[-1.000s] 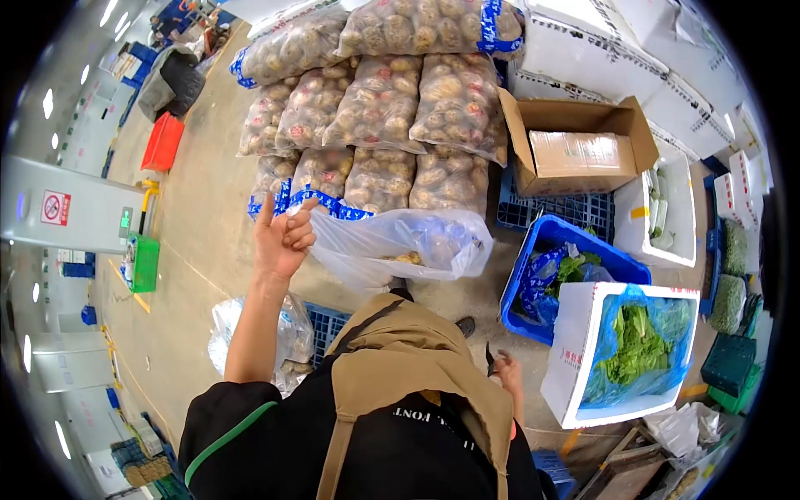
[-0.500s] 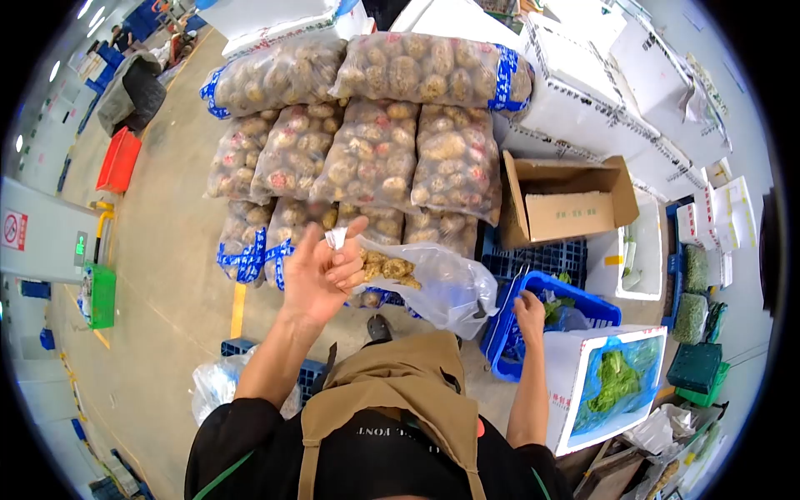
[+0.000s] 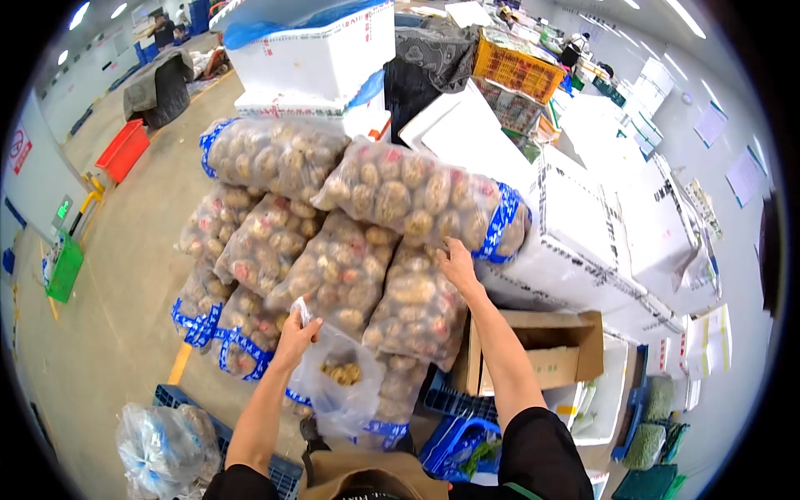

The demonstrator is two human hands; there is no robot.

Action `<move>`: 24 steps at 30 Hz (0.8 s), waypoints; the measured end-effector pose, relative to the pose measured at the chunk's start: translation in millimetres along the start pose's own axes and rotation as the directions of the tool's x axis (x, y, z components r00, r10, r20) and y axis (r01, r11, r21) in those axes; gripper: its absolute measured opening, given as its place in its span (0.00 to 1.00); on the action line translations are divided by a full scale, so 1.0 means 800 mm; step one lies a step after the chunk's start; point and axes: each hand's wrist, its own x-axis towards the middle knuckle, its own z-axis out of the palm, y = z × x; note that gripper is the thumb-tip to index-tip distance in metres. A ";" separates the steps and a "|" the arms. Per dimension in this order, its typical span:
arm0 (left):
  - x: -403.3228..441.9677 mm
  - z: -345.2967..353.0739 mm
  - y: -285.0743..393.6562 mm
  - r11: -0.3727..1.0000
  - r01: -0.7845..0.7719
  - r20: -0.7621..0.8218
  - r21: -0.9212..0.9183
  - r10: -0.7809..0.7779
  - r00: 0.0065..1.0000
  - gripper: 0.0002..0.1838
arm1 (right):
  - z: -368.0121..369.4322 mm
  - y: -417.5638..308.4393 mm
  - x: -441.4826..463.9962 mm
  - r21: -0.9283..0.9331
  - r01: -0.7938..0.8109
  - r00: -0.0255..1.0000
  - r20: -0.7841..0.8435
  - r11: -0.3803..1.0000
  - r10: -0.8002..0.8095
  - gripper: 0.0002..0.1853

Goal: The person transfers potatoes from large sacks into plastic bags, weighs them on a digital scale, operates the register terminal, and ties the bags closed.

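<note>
My left hand (image 3: 297,340) is closed on the rim of a clear plastic bag (image 3: 337,408), a white patch showing above the fingers. Lumpy yellow-brown pieces (image 3: 342,372) lie inside the bag; their exact kind is unclear. My right hand (image 3: 457,267) is stretched forward with its fingers apart, holding nothing visible. Its fingertips are at the lower side of a mesh sack of potatoes (image 3: 408,196) lying on top of the stack; whether they touch it I cannot tell. More potato sacks (image 3: 333,271) are stacked beneath, behind the plastic bag.
An open cardboard box (image 3: 546,371) and a blue basket with greens (image 3: 458,446) stand at right. White foam boxes (image 3: 575,242) rise beyond the sacks. Bundled clear plastic (image 3: 167,450) sits at lower left by a blue pallet (image 3: 287,475). A red crate (image 3: 122,150) is on the floor.
My right hand has moved from above the blue basket up to the potato sacks. The left hand has lowered, and the plastic bag hangs below it. My view has tilted upward.
</note>
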 end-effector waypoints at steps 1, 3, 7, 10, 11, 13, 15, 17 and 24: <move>0.023 0.010 -0.016 0.998 0.054 -0.032 -0.027 -0.055 0.998 0.27 | 0.001 0.014 0.028 -0.007 0.022 1.000 0.012 1.000 -0.022 0.21; 0.088 0.014 -0.078 0.916 -0.149 -0.071 0.373 0.189 0.979 0.27 | 0.004 0.047 0.090 -0.074 0.069 0.998 0.000 0.995 -0.070 0.22; 0.185 0.026 -0.132 0.673 -0.108 -0.085 0.732 0.247 0.965 0.27 | 0.008 0.088 0.197 -0.133 0.102 0.994 -0.019 0.986 -0.105 0.21; 0.248 0.018 -0.183 0.552 0.139 -0.218 0.822 0.079 0.973 0.30 | 0.027 0.134 0.277 -0.121 0.126 0.990 -0.046 0.985 -0.132 0.20; 0.251 0.021 -0.175 0.551 0.197 -0.239 0.811 0.003 0.971 0.30 | 0.032 0.144 0.297 -0.119 0.112 0.992 -0.044 0.987 -0.118 0.20; 0.268 0.021 -0.202 0.259 0.090 -0.160 0.962 0.263 0.952 0.30 | 0.042 0.158 0.334 -0.135 0.041 0.998 -0.039 0.990 -0.046 0.22; 0.278 0.020 -0.217 0.264 0.087 -0.164 0.960 0.284 0.945 0.30 | 0.048 0.172 0.371 -0.278 -0.061 0.984 0.145 0.959 0.104 0.24; 0.289 0.012 -0.246 0.273 0.073 -0.166 0.959 0.333 0.928 0.30 | 0.069 0.226 0.424 -0.326 -0.140 0.917 0.313 0.935 0.247 0.29; 0.297 0.014 -0.227 0.183 0.127 -0.176 0.975 0.281 0.943 0.30 | 0.125 0.289 0.520 -0.457 -0.167 0.621 0.640 0.874 0.453 0.38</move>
